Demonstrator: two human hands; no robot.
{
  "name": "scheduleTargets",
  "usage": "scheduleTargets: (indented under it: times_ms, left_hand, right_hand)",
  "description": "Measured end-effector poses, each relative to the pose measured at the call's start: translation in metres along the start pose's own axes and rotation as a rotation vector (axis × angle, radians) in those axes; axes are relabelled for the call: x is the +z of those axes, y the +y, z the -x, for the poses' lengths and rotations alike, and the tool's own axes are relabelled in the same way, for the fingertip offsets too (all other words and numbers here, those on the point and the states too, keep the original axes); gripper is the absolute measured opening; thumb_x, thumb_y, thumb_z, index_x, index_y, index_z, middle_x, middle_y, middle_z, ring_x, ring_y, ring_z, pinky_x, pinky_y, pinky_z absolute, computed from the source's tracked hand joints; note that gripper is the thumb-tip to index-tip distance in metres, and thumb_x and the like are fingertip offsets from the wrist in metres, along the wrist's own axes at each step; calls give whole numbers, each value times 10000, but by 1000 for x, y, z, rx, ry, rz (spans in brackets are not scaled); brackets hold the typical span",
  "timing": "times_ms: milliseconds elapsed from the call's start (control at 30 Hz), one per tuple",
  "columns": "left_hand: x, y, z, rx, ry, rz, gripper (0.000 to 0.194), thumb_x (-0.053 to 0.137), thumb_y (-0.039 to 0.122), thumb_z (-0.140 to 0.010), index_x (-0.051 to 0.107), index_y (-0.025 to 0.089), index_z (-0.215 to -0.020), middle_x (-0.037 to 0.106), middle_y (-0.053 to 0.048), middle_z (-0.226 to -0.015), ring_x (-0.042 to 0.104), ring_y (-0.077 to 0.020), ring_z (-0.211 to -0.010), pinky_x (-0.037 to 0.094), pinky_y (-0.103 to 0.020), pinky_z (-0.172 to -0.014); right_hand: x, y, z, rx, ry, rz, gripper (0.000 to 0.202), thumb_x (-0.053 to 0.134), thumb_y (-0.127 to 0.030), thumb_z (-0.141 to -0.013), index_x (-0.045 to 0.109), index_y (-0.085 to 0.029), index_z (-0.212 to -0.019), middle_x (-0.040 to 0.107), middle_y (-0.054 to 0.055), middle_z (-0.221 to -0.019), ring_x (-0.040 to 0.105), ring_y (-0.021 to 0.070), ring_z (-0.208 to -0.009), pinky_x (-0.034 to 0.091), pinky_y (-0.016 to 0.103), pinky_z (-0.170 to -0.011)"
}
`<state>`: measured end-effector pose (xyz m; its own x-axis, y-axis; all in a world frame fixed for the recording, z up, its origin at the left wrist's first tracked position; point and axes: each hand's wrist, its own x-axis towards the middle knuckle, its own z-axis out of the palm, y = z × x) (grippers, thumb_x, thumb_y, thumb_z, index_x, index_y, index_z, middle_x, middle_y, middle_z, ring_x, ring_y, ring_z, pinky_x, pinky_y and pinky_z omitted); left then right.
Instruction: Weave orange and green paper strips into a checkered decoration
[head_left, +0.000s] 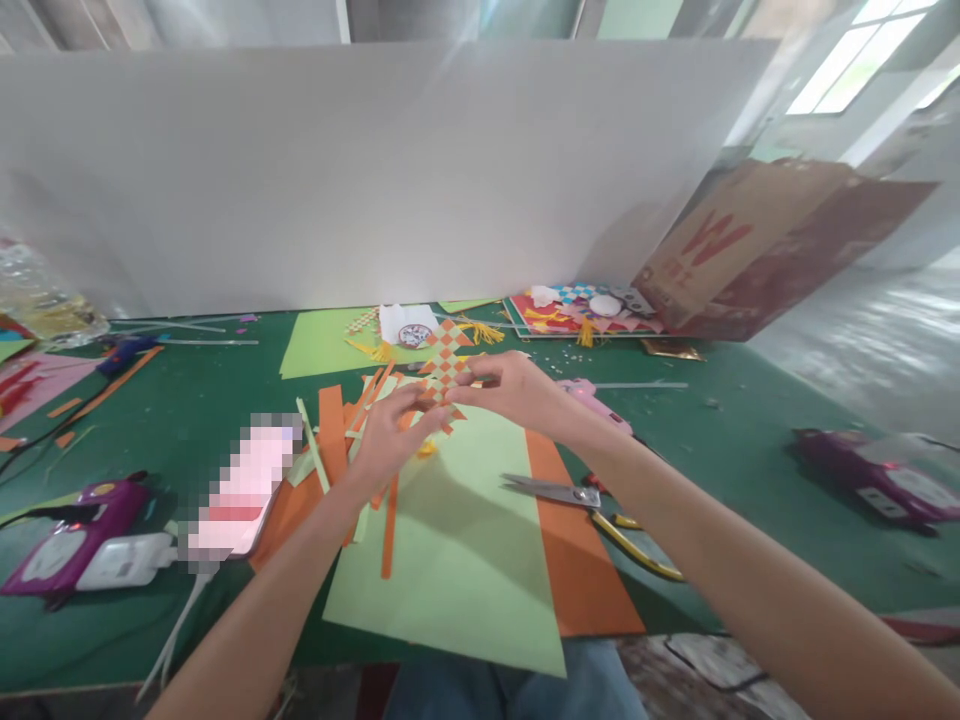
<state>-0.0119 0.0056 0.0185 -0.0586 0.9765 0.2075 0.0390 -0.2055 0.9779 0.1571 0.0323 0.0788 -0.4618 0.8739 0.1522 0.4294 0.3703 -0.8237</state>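
Both my hands hold a small woven paper piece [448, 352], checkered in orange and pale green with zigzag edges, raised above the table. My left hand [394, 430] pinches its lower left side. With fingers closed, my right hand [510, 390] grips its right side; the fingers partly cover the weave. Beneath the hands lies a pale green paper sheet [457, 550], overlapping an orange sheet [581, 560]. Orange strips [390, 530] and pale green strips [313, 446] are scattered left of it. Scissors [555, 490] rest slightly open on the sheets, near my right forearm.
A phone [251, 480] lies left, plugged by a cable into a purple power strip [75, 545]. Another purple strip [877, 475] sits right. Behind are a pink glue gun [596, 402], yellow tassels [480, 331], decorated papers [525, 318], a paper bag [757, 245] and a white panel [360, 180].
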Motion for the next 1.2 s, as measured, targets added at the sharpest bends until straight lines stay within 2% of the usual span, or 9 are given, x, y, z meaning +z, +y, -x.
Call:
scheduleTargets:
  times_ms: [200,433,567,700,767,833,900,1033,1200]
  left_hand:
    - [-4,-2,-10,-75,-45,316,469,503,619,-778,701,194,-788,704,-68,-809,650,-193,-800,490,-322,-795]
    - [-7,-3,-18,-168,107,448,462,523,614,-770,654,171,-772,682,-46,-697,660,-171,-706,500,-313,-760]
    - [-7,-4,-18,-186,100,490,421,564,581,-760,654,171,-777,664,-23,-664,647,-151,-657,502,-289,-707]
    - [-8,-4,-18,-209,118,475,396,585,552,-758,652,163,-795,649,-19,-654,625,-135,-619,497,-269,-668]
    - [-7,-5,-17,-217,119,451,386,590,541,-755,649,162,-798,651,-25,-665,623,-136,-631,495,-272,-679]
    - [-6,-6,-16,-203,122,399,365,595,523,-754,647,163,-782,652,-27,-667,626,-138,-655,493,-278,-698]
    - [-5,-7,-15,-160,138,300,329,600,493,-758,649,168,-766,647,-23,-662,624,-138,-673,489,-283,-715]
    - [-2,-7,-10,34,37,-36,189,612,377,-771,651,193,-748,659,-17,-699,620,-146,-693,482,-285,-726]
    - [-4,-11,-8,365,-313,-539,121,581,263,-787,687,221,-745,703,-47,-798,627,-197,-799,467,-342,-797]
  right_hand:
    - [-22,-19,7,32,81,-149,258,608,-391,-740,573,-163,-626,574,-3,-614,428,67,-512,331,227,-486]
    - [-52,-43,31,8,28,-289,253,658,-418,-704,567,-194,-630,543,-19,-563,446,71,-472,333,227,-433]
    - [-36,-35,33,90,-133,-309,226,679,-394,-673,565,-199,-691,544,-37,-528,453,75,-437,300,224,-400]
    - [-4,3,24,188,-336,-154,190,624,-366,-717,570,-187,-753,634,3,-639,559,114,-549,335,226,-444]
    - [4,23,21,179,-245,-79,191,565,-333,-762,602,-183,-875,678,46,-807,604,149,-691,404,250,-550]
    - [5,38,21,162,47,206,213,579,-321,-752,628,-181,-906,681,68,-820,608,180,-697,428,287,-606]
    - [1,45,26,148,184,318,219,554,-319,-778,638,-183,-927,681,70,-812,610,190,-700,443,302,-634]
    - [-3,47,50,57,134,462,173,503,-274,-820,651,-192,-859,693,56,-804,625,186,-702,466,302,-650]
    - [8,56,94,-132,56,636,211,434,-206,-876,641,-182,-841,678,74,-842,630,209,-812,495,330,-690]
